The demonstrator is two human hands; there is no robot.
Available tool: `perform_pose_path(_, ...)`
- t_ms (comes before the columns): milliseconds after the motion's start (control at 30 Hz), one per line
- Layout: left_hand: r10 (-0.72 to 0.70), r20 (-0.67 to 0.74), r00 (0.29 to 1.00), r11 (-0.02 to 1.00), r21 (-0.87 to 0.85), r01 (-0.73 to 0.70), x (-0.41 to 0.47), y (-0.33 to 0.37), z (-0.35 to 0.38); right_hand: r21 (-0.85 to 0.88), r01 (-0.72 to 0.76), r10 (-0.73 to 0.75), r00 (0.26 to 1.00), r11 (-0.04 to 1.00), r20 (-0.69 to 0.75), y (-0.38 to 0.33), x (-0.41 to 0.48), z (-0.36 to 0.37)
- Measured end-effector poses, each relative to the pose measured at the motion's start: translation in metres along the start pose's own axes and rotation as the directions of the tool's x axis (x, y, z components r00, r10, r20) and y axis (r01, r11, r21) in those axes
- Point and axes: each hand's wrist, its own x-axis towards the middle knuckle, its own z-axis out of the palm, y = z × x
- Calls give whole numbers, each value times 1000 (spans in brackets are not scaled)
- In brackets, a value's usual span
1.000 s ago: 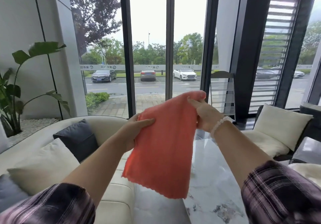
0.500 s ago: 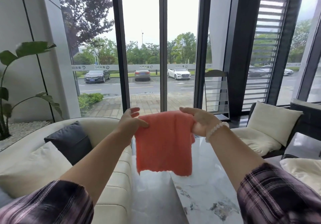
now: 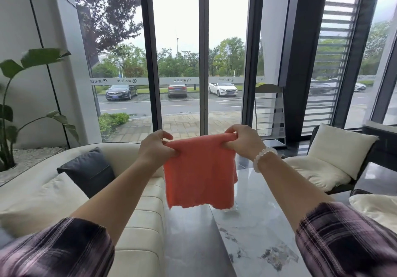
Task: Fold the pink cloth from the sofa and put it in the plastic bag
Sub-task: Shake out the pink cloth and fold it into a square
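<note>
Pink cloth [image 3: 199, 173] is off the sofa [image 3: 137, 216], hanging in the air above the counter [image 3: 253, 229]. Left hand [image 3: 155, 149] and right hand [image 3: 241, 140] each have a closed grip on a top corner. It looks doubled over (fold underway); plastic bag not in view, bagging remains.

place: lounge/lobby | cues: cream sofa [image 3: 139, 223], marble table [image 3: 257, 233], floor-to-ceiling windows [image 3: 178, 51]

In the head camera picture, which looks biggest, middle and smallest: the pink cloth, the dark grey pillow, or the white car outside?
1. pink cloth, helped by being close to the camera
2. dark grey pillow
3. white car, tiny only because it is far away
</note>
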Motion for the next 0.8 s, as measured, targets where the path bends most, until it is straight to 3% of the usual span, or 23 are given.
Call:
perform_pose_path(233,63,-16,998,992,114,-61,-1,3,-10,-210,184,-183,983,960,27,-4,3,1)
perform_pose_path(300,55,-13,998,998,36,-54,0,3,-15,-91,180,-173,982,979,79,-5,6,-2)
perform_pose_path(433,36,116,993,973,-232,-8,3,2,-25,328,-6,-53,984,945,171,-6,6,-4)
perform_pose_path(533,49,68,996,957,-288,-27,6,-1,-24,539,-89,-8,985,838,175,-12,4,1)
perform_pose_path(600,44,3,999,936,-349,-40,7,-2,-21,688,-187,-13,961,701,275,-16,3,2)
perform_pose_path(667,28,-62,998,902,-428,-52,8,0,-18,726,-294,-79,898,622,432,-18,0,5)
perform_pose_path(733,-6,-100,995,861,-507,-45,10,3,-16,669,-368,-97,829,645,550,-17,-6,15)
perform_pose_path(800,-27,-123,992,844,-534,-43,13,4,-14,619,-400,-18,831,676,556,-13,-10,28)
